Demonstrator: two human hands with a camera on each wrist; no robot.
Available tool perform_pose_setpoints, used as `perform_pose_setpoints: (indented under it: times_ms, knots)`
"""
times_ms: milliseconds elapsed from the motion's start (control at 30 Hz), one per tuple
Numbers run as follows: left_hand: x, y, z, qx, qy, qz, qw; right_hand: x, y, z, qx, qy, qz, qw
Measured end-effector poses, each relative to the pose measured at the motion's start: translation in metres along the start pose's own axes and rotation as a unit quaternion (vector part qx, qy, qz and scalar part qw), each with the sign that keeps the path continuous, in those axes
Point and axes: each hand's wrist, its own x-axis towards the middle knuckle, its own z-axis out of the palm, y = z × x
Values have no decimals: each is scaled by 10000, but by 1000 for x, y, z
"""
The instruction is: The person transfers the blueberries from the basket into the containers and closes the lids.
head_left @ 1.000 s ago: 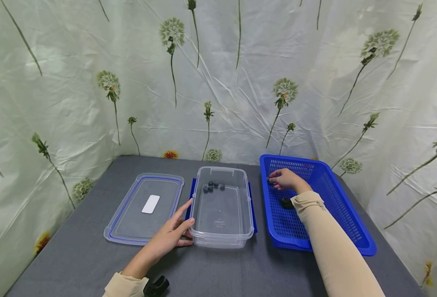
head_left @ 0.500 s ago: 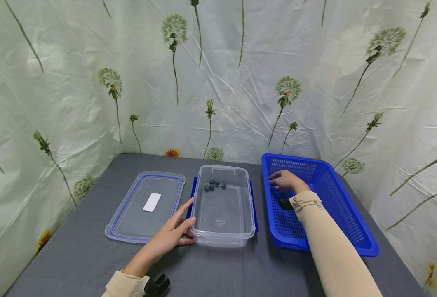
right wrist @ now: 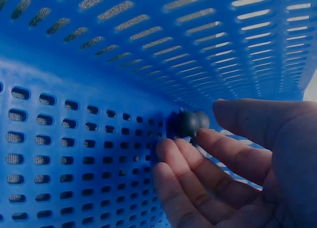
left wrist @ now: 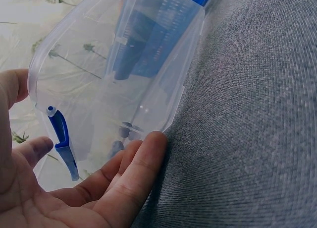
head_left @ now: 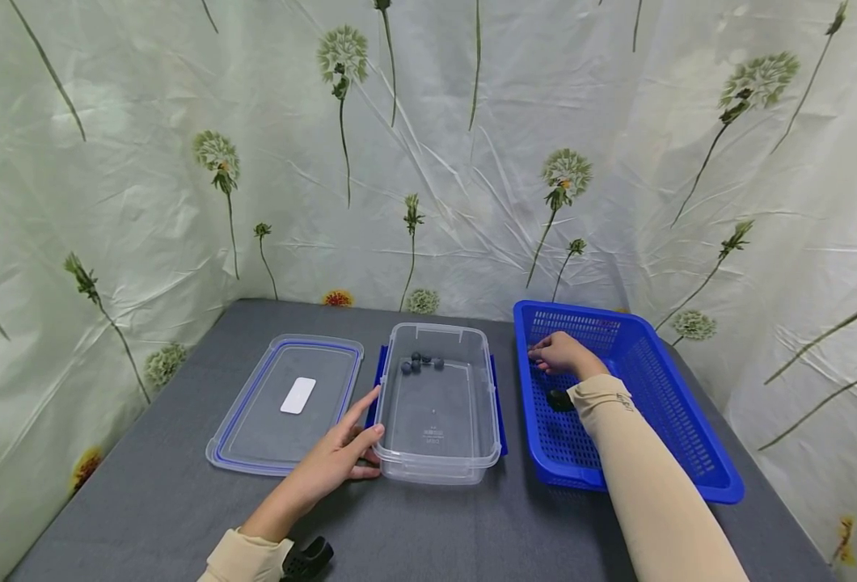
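Note:
My left hand (head_left: 334, 457) rests against the near left corner of a clear plastic box (head_left: 439, 412), its fingers spread along the side. In the left wrist view, its fingers lie by the box's lower edge and a blue clip (left wrist: 62, 141) hangs between them. Several blueberries (head_left: 415, 366) sit toward the box's far end. My right hand (head_left: 563, 354) reaches into the blue basket (head_left: 625, 322), at its far left. In the right wrist view, thumb and index finger stand apart beside dark blueberries (right wrist: 189, 123) in the basket corner, the index fingertip right at one.
A clear lid (head_left: 254, 436) with a blue seal and a white label (head_left: 298, 395) lies left of the box. All stand on a grey cloth-covered table (head_left: 428, 533). A flower-printed curtain (head_left: 290, 162) hangs behind. Black straps show at both wrists.
The right hand stays at the basket's far left, its fingertips shifting slightly. The left hand has stayed at the box. The head view has shifted a little.

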Motion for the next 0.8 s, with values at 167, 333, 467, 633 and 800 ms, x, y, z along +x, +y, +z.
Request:
perform_pose_setpoints:
  times_ms: [167, 333, 467, 633, 800]
  knots:
    - [0, 0, 0, 35, 6, -29, 10000, 0, -1, 0, 214, -199, 14, 9996]
    - [0, 1, 0, 38, 0, -37, 10000, 0, -2, 1, 497, -415, 12, 9979]
    - [-1, 1, 0, 36, -7, -42, 10000, -1, -3, 1, 590, -505, 23, 9970]
    - [0, 1, 0, 40, -10, -28, 10000, -2, -3, -1, 587, -509, 10, 9970]
    - [0, 0, 0, 14, 7, -24, 10000, -1, -2, 0, 575, -469, -64, 9972]
